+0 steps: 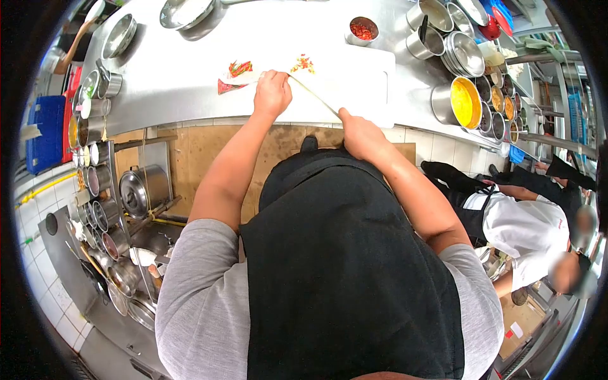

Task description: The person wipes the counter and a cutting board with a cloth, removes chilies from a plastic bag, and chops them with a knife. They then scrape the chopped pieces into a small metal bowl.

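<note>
My right hand [362, 136] is closed round the handle of a knife, its thin blade [315, 95] slanting up and left over a white cutting board [361, 82]. At the blade's far end is my left hand [272, 95], fingers pressed together; what they grip is hidden. Just beyond the blade lies a small heap of chopped red and pale bits, seemingly chilli [303, 63]. Left of my left hand are red and green chillies [240, 68], beside a whitish piece and a red patterned packet [227, 87].
A metal bowl of chopped red pieces [362, 31] stands behind the board. Stacked pans [465, 54] and a pot of yellow food [465, 102] line the right side. Metal bowls [120, 36] sit at the left. A person in a white shirt [525, 225] is at the right.
</note>
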The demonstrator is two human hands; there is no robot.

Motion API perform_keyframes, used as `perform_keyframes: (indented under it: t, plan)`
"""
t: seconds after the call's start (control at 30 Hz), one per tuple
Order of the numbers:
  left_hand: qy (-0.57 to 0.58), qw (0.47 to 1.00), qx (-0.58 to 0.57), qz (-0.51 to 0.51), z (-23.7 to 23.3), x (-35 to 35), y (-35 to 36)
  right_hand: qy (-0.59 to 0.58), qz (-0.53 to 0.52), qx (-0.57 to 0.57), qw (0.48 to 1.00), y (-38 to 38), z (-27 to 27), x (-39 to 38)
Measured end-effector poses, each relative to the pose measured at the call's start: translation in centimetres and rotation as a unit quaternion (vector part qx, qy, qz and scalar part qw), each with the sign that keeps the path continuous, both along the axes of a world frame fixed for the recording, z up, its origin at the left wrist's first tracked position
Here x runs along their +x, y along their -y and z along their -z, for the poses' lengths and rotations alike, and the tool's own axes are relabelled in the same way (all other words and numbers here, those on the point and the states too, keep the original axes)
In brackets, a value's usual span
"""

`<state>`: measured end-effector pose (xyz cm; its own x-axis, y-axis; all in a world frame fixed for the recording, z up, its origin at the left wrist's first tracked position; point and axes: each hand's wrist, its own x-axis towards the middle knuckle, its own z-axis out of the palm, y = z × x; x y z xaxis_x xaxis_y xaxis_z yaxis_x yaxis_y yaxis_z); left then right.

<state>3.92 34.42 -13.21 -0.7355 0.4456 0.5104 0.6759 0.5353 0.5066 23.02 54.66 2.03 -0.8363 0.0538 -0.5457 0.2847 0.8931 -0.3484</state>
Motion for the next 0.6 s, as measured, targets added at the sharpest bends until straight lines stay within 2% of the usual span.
perform_keyframes:
  t: [0.2,0.3,0.4,0.47,0.57,0.6]
  plan:
    - [0.006,1.000,-0.002,0.008,-0.6,-0.1,0.1,-0.013,0.021,-0.059,0.998,-0.1,5.0,-2.0]
    - [0.047,0.995,-0.082,0.008,-1.4,0.2,0.8,-0.025,0.038,-0.093,0.995,-1.3,5.0,-1.3]
    - [0.046,0.993,-0.110,0.000,-2.3,0.7,3.2,-0.061,0.084,-0.107,0.989,-2.6,7.0,-0.7]
    - [0.047,0.991,-0.122,-0.006,-2.9,0.9,4.6,-0.061,0.080,-0.100,0.990,-3.3,6.8,-0.6]
    - [0.041,0.996,-0.069,-0.029,-4.6,0.1,5.2,-0.059,0.085,-0.086,0.991,-3.2,6.7,-0.5]
    - [0.019,0.997,-0.028,-0.066,-5.2,-0.9,5.3,-0.054,0.088,-0.087,0.991,-3.1,6.7,-0.5]
